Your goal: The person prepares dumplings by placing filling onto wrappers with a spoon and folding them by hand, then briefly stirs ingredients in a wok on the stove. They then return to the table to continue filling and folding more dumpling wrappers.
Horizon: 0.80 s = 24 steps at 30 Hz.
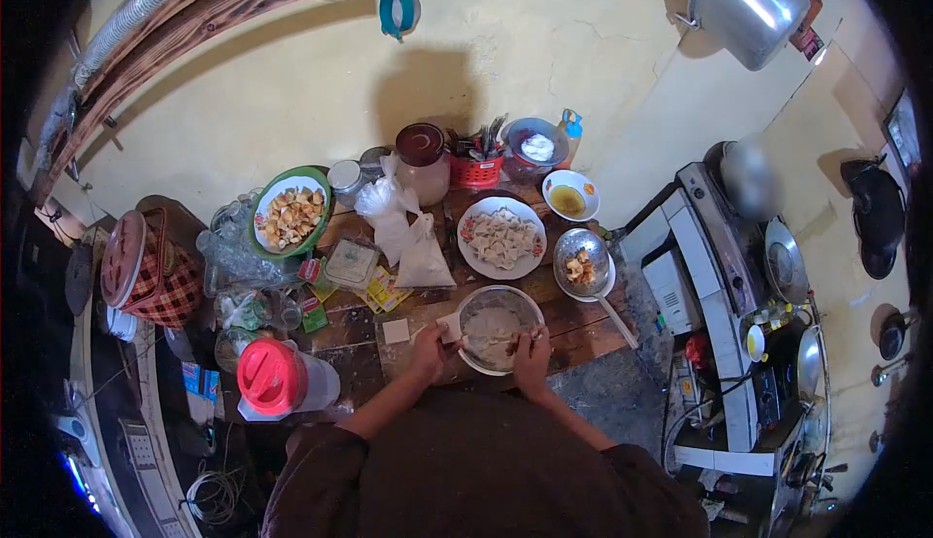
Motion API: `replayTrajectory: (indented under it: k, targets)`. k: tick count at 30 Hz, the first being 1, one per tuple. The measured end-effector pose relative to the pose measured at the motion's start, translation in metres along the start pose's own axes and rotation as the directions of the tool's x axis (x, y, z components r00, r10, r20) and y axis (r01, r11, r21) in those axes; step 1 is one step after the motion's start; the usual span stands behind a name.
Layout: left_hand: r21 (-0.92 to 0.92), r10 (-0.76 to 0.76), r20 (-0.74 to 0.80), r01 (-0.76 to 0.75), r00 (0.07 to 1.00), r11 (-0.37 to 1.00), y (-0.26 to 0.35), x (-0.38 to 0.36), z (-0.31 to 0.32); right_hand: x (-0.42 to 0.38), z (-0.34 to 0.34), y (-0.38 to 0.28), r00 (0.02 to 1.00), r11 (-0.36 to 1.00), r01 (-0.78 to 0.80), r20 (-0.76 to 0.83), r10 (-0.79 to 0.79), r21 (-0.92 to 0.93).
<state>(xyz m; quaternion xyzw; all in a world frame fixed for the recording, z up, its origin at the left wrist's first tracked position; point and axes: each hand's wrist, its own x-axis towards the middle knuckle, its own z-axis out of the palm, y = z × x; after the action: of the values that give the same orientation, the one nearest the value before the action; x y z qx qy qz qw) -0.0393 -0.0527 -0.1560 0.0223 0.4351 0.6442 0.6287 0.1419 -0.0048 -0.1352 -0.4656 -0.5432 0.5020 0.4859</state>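
Note:
A round bowl with pale flour-like powder in it stands at the front of the wooden table. At its left rim, my left hand is closed on a small pale square wrapper. My right hand is at the right rim, fingers pressed together; what they hold is too small to make out. Beside my left hand lies another pale square piece. Just behind the bowl is a plate of folded pale dumplings.
Right of the plate are a ladle with browned pieces over a bowl and a dish of yellowish liquid. Flour bags stand behind left. A red-lidded jug and a green-rimmed bowl are left; a stove is right.

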Motion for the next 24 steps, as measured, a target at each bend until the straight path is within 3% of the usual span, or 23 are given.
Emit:
replayTrajectory:
  k: [2,4,5,7,11,13,14,16,18,19,20,24]
  targets:
    - [0.026,0.030,-0.021,-0.030,0.999,0.999,0.011,-0.002,0.005,0.008,-0.008,0.005,0.999,0.981,-0.016,-0.029,0.022,0.196]
    - [0.123,0.139,-0.107,-0.126,0.984,0.984,0.022,-0.002,0.007,0.014,-0.017,-0.001,0.994,0.961,-0.073,-0.064,0.093,0.265]
    - [0.123,0.139,-0.107,-0.125,0.985,0.984,0.027,-0.004,0.008,0.018,-0.020,-0.008,0.982,0.934,-0.127,-0.092,0.167,0.334]
    - [0.229,0.245,-0.073,-0.223,0.967,0.948,0.035,-0.005,0.008,0.025,-0.029,-0.017,0.982,0.905,-0.112,-0.095,0.165,0.410]
    - [0.414,0.228,0.037,-0.222,0.973,0.883,0.036,-0.005,0.001,0.035,-0.041,-0.041,0.968,0.816,-0.168,-0.063,0.243,0.554]
    - [0.576,0.135,0.079,-0.156,0.988,0.802,0.037,-0.012,0.006,0.037,-0.042,-0.057,0.965,0.785,-0.193,-0.029,0.259,0.588]
    - [0.574,0.136,0.080,-0.158,0.987,0.803,0.040,-0.019,0.015,0.037,-0.042,-0.066,0.961,0.753,-0.219,0.004,0.276,0.621]
    - [0.368,-0.037,0.121,-0.010,0.992,0.930,0.049,-0.037,0.041,0.034,-0.039,-0.080,0.959,0.719,-0.237,0.039,0.281,0.654]
    - [0.307,-0.097,0.166,0.042,0.981,0.951,0.057,-0.049,0.056,0.031,-0.037,-0.085,0.955,0.682,-0.257,0.075,0.285,0.684]
    - [0.250,-0.155,0.214,0.099,0.964,0.963,0.060,-0.053,0.061,0.030,-0.037,-0.085,0.937,0.592,-0.315,0.143,0.319,0.741]
    - [0.248,-0.153,0.215,0.097,0.965,0.964,0.062,-0.057,0.065,0.029,-0.036,-0.086,0.914,0.495,-0.370,0.214,0.344,0.786]
    - [0.233,-0.227,0.292,0.161,0.929,0.959,0.068,-0.071,0.078,0.026,-0.032,-0.085,0.889,0.379,-0.423,0.294,0.352,0.823]
